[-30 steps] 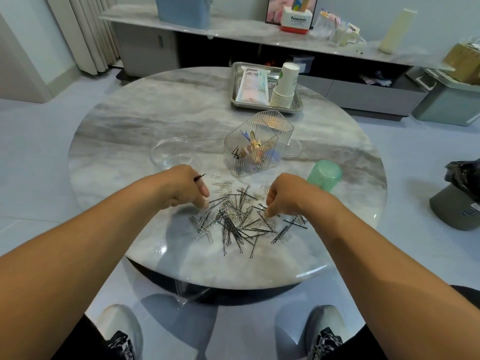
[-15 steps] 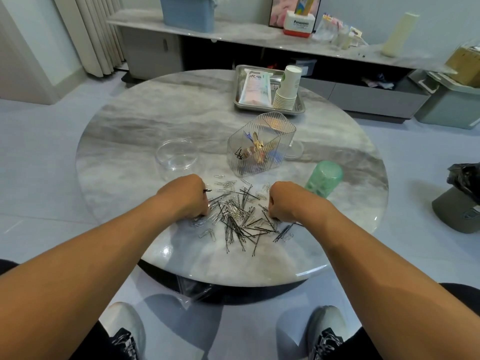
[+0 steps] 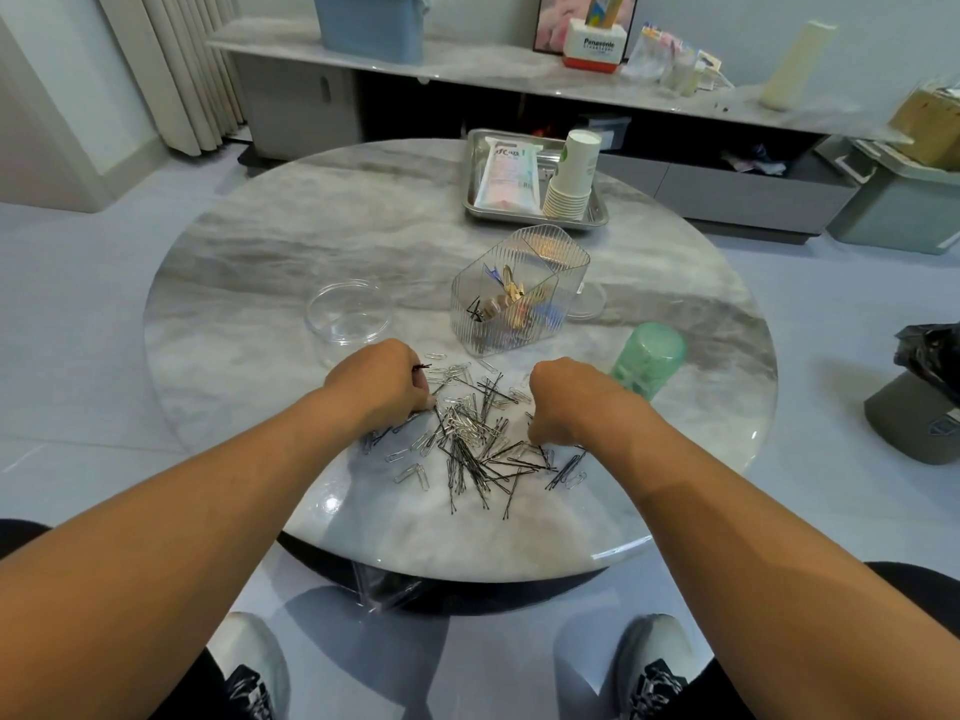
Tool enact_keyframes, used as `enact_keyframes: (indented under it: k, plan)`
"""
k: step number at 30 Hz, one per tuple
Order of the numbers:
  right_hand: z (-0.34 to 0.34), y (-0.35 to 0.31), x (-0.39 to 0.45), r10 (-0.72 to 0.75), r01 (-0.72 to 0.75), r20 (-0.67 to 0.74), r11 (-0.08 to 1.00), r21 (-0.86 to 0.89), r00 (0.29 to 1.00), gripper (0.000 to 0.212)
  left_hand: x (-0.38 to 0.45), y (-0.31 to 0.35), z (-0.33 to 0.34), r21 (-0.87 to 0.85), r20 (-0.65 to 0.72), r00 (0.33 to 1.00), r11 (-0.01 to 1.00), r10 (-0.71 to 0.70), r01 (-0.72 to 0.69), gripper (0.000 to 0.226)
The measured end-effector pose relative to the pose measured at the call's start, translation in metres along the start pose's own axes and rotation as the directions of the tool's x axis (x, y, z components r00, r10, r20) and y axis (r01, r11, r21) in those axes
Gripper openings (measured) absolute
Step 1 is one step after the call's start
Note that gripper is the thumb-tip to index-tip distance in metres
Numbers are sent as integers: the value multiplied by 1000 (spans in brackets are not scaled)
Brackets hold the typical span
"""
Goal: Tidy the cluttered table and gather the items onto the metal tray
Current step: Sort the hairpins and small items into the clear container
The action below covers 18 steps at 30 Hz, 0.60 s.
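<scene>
— Gripping hairpins already, the left hand (image 3: 382,379) shows a dark tip past its knuckles; the right hand (image 3: 558,394) curls into the pile of pins and paper clips (image 3: 475,433). I can't tell whether it holds any.

— Risk?

— Scattering. Loose clips could skid toward the near table edge (image 3: 467,576). The metal tray (image 3: 475,174) sits far across; the ribbed clear holder (image 3: 519,288) stands between, with open marble leftward.

A blue bin (image 3: 370,23) and a cream cylinder (image 3: 796,65) stand on the long sideboard (image 3: 519,77).
</scene>
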State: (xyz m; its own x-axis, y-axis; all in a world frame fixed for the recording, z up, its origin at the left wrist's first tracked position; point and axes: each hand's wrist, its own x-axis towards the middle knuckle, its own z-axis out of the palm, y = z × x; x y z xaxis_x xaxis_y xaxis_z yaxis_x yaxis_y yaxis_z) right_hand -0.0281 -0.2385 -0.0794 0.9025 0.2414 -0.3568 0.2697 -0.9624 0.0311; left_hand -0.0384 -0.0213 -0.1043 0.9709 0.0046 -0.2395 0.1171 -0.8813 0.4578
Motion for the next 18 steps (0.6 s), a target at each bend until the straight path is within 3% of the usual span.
enact_keyframes:
  k: [4, 9, 15, 18]
  plan:
    - [-6, 3, 4, 19, -13, -37, 987, 157, 999, 19, 2, 2, 1, 6, 70, 998, 1000, -3, 3, 15]
    - [-14, -2, 10, 12, 63, -158, 885, 461, 987, 9, 1, 8, 0, 15, 88, 996, 1000, -28, 27, 19]
    - [-13, -5, 16, -36, 26, 12, 883, 468, 999, 25, 8, 11, -14, -343, 191, 980, 932, -57, 121, 23]
    - [-14, -2, 22, -36, 30, 3, 874, 486, 999, 33, 10, 12, -18, -469, 263, 963, 865, -53, 175, 18]
